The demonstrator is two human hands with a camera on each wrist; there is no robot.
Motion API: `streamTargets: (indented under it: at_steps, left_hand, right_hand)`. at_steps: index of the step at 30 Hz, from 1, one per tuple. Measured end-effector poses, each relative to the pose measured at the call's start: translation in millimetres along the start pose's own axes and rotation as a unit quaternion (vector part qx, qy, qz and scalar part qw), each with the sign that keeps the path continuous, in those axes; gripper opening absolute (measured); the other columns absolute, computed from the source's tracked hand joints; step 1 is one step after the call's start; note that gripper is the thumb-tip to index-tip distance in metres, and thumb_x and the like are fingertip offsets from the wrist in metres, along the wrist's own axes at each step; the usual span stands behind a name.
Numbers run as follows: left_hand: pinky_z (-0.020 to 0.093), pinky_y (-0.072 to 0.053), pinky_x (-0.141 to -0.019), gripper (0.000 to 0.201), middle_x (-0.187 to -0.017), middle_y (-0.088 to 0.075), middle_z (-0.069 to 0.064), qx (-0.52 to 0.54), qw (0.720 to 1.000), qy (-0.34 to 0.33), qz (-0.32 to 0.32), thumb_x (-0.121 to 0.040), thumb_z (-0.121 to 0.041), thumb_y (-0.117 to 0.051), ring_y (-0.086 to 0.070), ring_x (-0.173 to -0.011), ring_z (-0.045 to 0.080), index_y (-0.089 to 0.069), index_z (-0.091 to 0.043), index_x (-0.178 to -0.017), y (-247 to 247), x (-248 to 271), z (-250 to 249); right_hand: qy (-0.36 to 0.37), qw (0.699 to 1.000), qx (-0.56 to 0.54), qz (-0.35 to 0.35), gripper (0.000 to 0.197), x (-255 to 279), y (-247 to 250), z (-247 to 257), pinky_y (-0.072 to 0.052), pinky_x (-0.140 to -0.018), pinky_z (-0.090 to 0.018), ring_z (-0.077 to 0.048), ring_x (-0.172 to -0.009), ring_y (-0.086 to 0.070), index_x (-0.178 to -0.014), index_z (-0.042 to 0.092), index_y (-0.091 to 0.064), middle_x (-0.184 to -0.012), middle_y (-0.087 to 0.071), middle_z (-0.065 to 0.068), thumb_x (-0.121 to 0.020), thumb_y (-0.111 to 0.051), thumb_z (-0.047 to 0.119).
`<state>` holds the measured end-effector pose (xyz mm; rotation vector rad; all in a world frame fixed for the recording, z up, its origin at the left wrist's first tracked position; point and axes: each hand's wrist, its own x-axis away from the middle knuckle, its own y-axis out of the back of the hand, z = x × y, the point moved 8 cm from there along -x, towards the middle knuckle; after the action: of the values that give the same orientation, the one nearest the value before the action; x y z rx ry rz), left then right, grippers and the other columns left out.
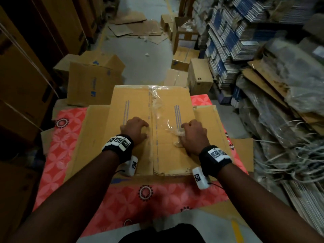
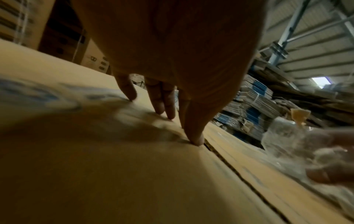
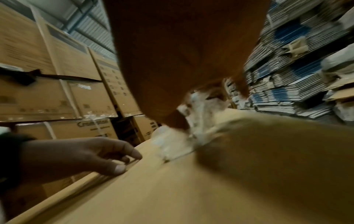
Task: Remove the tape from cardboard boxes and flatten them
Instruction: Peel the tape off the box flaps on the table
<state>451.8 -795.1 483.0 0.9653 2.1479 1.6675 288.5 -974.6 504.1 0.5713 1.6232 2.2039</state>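
A brown cardboard box (image 1: 133, 106) lies on a table with a pink patterned cloth (image 1: 63, 148), its top flaps meeting at a centre seam (image 2: 235, 171). Clear tape (image 1: 158, 109) runs along the far half of the seam, partly peeled and crinkled. My left hand (image 1: 135, 128) presses the left flap just beside the seam, fingertips (image 2: 195, 138) down on the cardboard. My right hand (image 1: 192, 135) grips a crumpled wad of the peeled tape (image 3: 193, 119) on the right flap.
Several cardboard boxes (image 1: 93, 81) stand on the floor beyond the table, with flat cardboard sheets (image 1: 135, 27) further off. Tall stacked cartons (image 3: 57, 84) line the left. Bundles of flattened boxes (image 1: 233, 39) and loose strapping (image 1: 287, 160) fill the right.
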Motion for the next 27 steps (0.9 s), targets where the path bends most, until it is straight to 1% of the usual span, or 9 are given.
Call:
streamTargets:
  at_steps: [3,5,8,12,17,20,22,25,27]
  left_hand:
    - [0.062,-0.024,-0.104,0.063,-0.148,-0.032,-0.005,-0.012,0.997,0.068,-0.017,-0.071,-0.056,-0.074,-0.032,-0.136,0.025,-0.048,-0.043,-0.127,5.0,6.3,38.3]
    - [0.071,-0.017,-0.104,0.074,-0.155,-0.020,-0.001,0.007,0.994,0.111,-0.016,-0.069,-0.060,-0.074,-0.020,-0.143,0.027,-0.041,-0.041,-0.133,2.7,12.2,66.6]
    - [0.067,-0.023,-0.108,0.086,-0.158,-0.013,0.008,0.038,0.991,0.131,-0.019,-0.067,-0.059,-0.075,-0.012,-0.145,0.033,-0.036,-0.035,-0.139,0.2,18.0,94.1]
    - [0.058,-0.029,-0.111,0.092,-0.159,-0.013,0.012,0.026,0.990,0.136,-0.011,-0.071,-0.054,-0.075,-0.013,-0.145,0.034,-0.030,-0.026,-0.147,3.5,31.9,105.8]
    - [0.041,-0.022,-0.117,0.093,-0.161,-0.009,0.011,0.065,0.987,0.147,-0.006,-0.077,-0.040,-0.077,-0.010,-0.147,0.030,-0.027,-0.015,-0.151,-3.7,58.2,99.9]
    - [0.040,-0.020,-0.117,0.095,-0.162,-0.007,0.008,0.063,0.986,0.152,-0.007,-0.078,-0.044,-0.076,-0.009,-0.148,0.029,-0.024,-0.017,-0.152,-6.1,69.8,98.3]
    - [0.040,-0.020,-0.118,0.095,-0.162,-0.007,0.006,0.066,0.985,0.158,-0.002,-0.078,-0.046,-0.075,-0.010,-0.148,0.028,-0.023,-0.019,-0.153,-6.9,74.2,98.0]
    - [0.041,-0.021,-0.118,0.096,-0.162,-0.006,0.005,0.053,0.985,0.166,0.004,-0.077,-0.048,-0.074,-0.010,-0.148,0.027,-0.022,-0.019,-0.153,-9.1,77.0,92.0]
    - [0.041,-0.021,-0.118,0.097,-0.163,-0.005,0.004,0.044,0.983,0.175,0.010,-0.077,-0.049,-0.074,-0.010,-0.149,0.027,-0.021,-0.019,-0.153,-10.6,78.4,87.9]
  right_hand:
    - [-0.170,0.983,-0.052,0.036,0.062,19.0,-21.4,-21.3,-0.031,-0.103,-0.059,-0.041,-0.130,-0.033,-0.134,0.021,-0.032,-0.141,-0.028,-0.021,-0.085,-0.051,0.053]
    - [-0.181,0.972,-0.138,0.058,0.064,22.4,-37.3,-21.4,-0.040,-0.098,-0.051,-0.044,-0.118,-0.044,-0.135,0.019,-0.025,-0.131,-0.036,-0.024,-0.087,-0.051,0.053]
    - [-0.135,0.979,-0.153,0.027,0.060,10.2,-37.3,-10.4,-0.043,-0.089,-0.046,-0.044,-0.109,-0.049,-0.132,0.014,-0.028,-0.123,-0.040,-0.025,-0.090,-0.054,0.049]
    - [-0.125,0.978,-0.164,0.016,0.065,-19.8,-33.4,-1.9,-0.044,-0.090,-0.048,-0.046,-0.108,-0.050,-0.132,0.012,-0.028,-0.123,-0.042,-0.026,-0.089,-0.056,0.052]
    - [-0.095,0.978,-0.180,0.048,0.069,-58.2,-21.1,3.6,-0.043,-0.094,-0.049,-0.045,-0.114,-0.048,-0.130,0.015,-0.031,-0.129,-0.041,-0.023,-0.084,-0.060,0.058]
    - [-0.033,0.996,-0.072,-0.036,0.073,-52.3,0.3,15.7,-0.037,-0.099,-0.052,-0.042,-0.122,-0.038,-0.131,0.011,-0.036,-0.137,-0.034,-0.020,-0.077,-0.068,0.048]
    - [0.064,0.993,0.011,-0.094,0.061,-26.4,10.9,38.3,-0.041,-0.090,-0.048,-0.037,-0.109,-0.045,-0.122,0.014,-0.044,-0.123,-0.044,-0.016,-0.073,-0.071,0.039]
    - [0.177,0.984,0.003,-0.011,0.022,15.1,-10.9,59.3,-0.047,-0.074,-0.041,-0.035,-0.089,-0.057,-0.105,0.017,-0.052,-0.104,-0.054,-0.010,-0.086,-0.059,0.025]
    - [0.185,0.982,-0.031,0.024,0.016,26.2,-20.8,55.3,-0.048,-0.067,-0.040,-0.035,-0.084,-0.059,-0.103,0.016,-0.053,-0.102,-0.054,-0.010,-0.089,-0.056,0.023]
